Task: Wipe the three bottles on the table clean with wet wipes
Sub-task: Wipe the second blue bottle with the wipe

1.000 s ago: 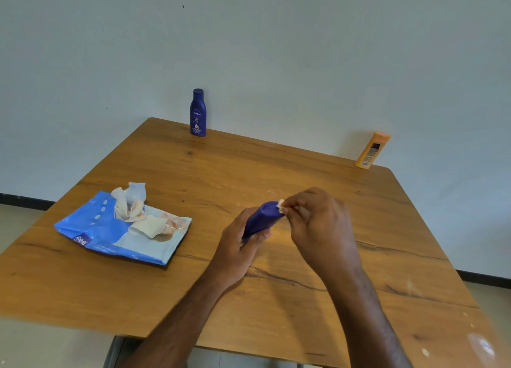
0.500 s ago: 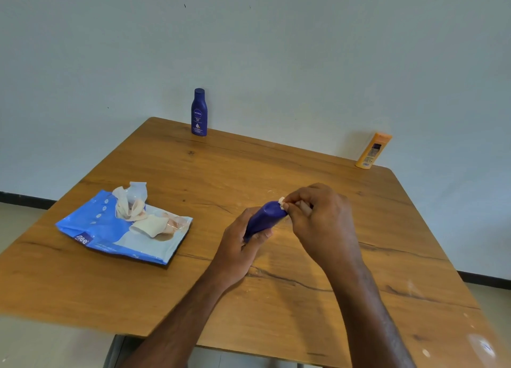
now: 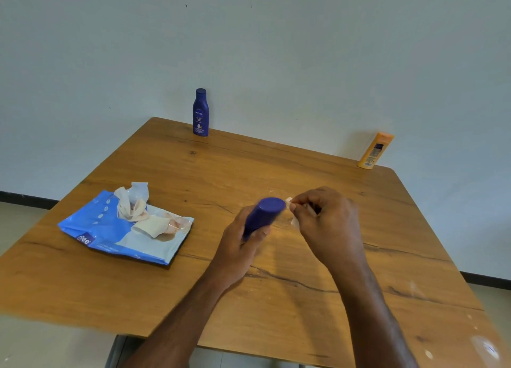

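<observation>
We start with the wooden table (image 3: 276, 298), which fills most of the view and which we use as our landmark. On its left part lies the blue wet wipes pack (image 3: 110, 232), flat, with a crumpled wipe (image 3: 132, 201) standing up out of its open top.

Our left hand (image 3: 240, 246) comes in from the near edge of the table, forearm slanting up and to the right, and rises over the middle of the table. Its fingers and thumb are curled round the lower body of the purple bottle (image 3: 264, 215), gripping it. The bottle's long axis is tilted, running from the palm up and to the right, so its rounded end points away from us towards the far right of the table.

Our right hand (image 3: 323, 221) enters from the near right corner of the table, wrist bent, knuckles up. Its fingertips are pressed together, pinching a small white wipe (image 3: 293, 210) just beside the raised end of the purple bottle; whether the wipe touches the bottle at this instant we cannot quite tell, since that spot is blurred.

At the far edge of the table, towards its left, the dark blue bottle (image 3: 200, 113) stands upright, cap up. At the far right corner of the table the orange bottle (image 3: 374, 152) leans, its top tipped right towards the wall.
</observation>
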